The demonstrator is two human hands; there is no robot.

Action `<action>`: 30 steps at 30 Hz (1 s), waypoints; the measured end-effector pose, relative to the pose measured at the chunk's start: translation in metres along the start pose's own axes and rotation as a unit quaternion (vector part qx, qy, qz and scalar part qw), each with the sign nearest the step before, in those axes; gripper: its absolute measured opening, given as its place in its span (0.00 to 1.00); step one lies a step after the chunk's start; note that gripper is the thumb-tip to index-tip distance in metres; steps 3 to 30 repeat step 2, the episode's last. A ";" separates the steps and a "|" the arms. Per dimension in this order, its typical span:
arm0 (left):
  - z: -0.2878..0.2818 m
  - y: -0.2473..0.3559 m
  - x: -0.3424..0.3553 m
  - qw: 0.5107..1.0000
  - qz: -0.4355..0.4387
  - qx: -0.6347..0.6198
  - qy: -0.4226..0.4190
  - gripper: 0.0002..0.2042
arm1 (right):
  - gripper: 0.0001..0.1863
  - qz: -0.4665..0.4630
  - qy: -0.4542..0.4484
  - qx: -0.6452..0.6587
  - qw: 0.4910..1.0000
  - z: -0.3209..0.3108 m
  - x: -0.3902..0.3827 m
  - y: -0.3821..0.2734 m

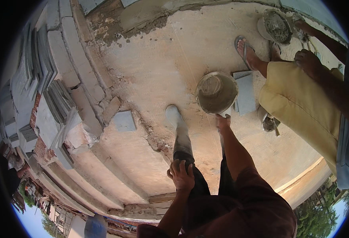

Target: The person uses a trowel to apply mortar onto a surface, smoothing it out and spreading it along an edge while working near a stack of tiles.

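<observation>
My left hand [182, 175] rests on my dark trouser leg near the knee, its fingers spread and nothing in them. At the end of my outstretched right arm, my right hand [223, 121] is closed on the near rim of a round, mortar-smeared bucket [214, 84]. The bucket's mouth faces up toward me, and wet grey mortar coats its inside; how much it holds I cannot tell. Just right of it lie flat grey stone tiles [246, 94], partly hidden behind the bucket.
A co-worker in yellowish shorts [301, 109] and sandals is at the right, beside another mortar bucket [276, 27]. A small metal pan [268, 123] lies nearby. Stacked grey tiles [43, 59] and steps [103, 174] are at the left. One loose tile [124, 120] lies near a broken floor edge.
</observation>
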State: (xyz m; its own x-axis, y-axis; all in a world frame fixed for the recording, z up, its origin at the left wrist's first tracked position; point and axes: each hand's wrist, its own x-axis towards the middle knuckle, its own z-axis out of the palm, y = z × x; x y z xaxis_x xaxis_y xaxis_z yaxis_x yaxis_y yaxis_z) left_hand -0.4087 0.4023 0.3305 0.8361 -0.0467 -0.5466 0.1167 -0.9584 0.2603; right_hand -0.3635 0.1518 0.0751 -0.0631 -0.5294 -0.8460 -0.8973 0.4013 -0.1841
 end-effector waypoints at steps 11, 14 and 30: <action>0.000 -0.010 -0.002 1.000 -0.003 -0.002 -0.002 0.20 | 0.49 0.042 -0.013 0.041 0.998 0.016 -0.013 -0.006; 0.000 -0.010 -0.002 1.000 -0.003 -0.002 -0.002 0.20 | 0.49 0.042 -0.013 0.041 0.998 0.016 -0.013 -0.006; 0.000 -0.010 -0.002 1.000 -0.003 -0.002 -0.002 0.20 | 0.49 0.042 -0.013 0.041 0.998 0.016 -0.013 -0.006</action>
